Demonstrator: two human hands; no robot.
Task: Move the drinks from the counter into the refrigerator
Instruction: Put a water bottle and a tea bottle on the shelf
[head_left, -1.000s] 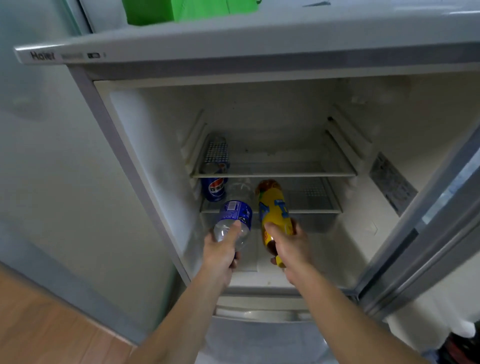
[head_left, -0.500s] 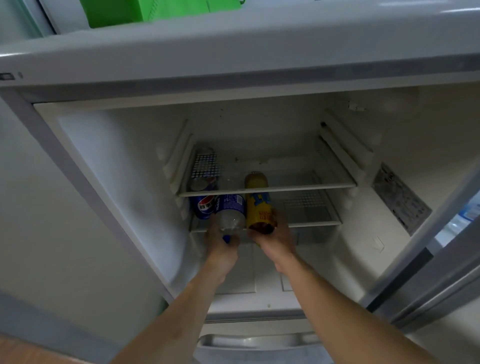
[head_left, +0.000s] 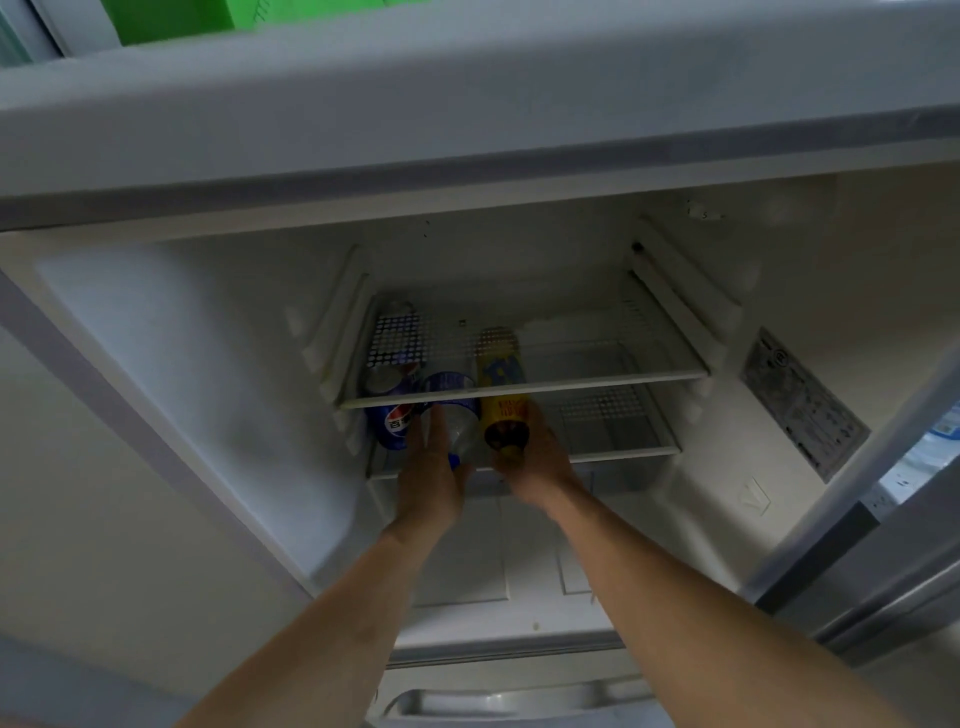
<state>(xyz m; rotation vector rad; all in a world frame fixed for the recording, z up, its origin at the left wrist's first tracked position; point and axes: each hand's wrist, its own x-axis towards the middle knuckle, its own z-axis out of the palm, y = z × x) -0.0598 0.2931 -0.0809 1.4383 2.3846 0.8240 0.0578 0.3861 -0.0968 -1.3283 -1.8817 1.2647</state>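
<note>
Where the open refrigerator (head_left: 208, 415) shows its pale left wall, a blue Pepsi can (head_left: 393, 421) lies on its side at the left end of the lower wire shelf (head_left: 623, 447), under the glass shelf (head_left: 571, 376). Just beside it lies a clear water bottle (head_left: 460, 421) with a blue label, and the left hand (head_left: 428, 480) rests on it with fingers (head_left: 434, 431) straight and close together along its side. Touching that bottle on the right is a yellow-labelled drink bottle (head_left: 504, 410), its far end reaching in beneath the glass shelf. The right hand (head_left: 537, 470) grips its near end, fingers (head_left: 532, 415) curled round the bottle. Farther right, a printed sticker (head_left: 800, 402) is on the inner right wall. A green box (head_left: 171, 18) sits above the compartment at upper left.
</note>
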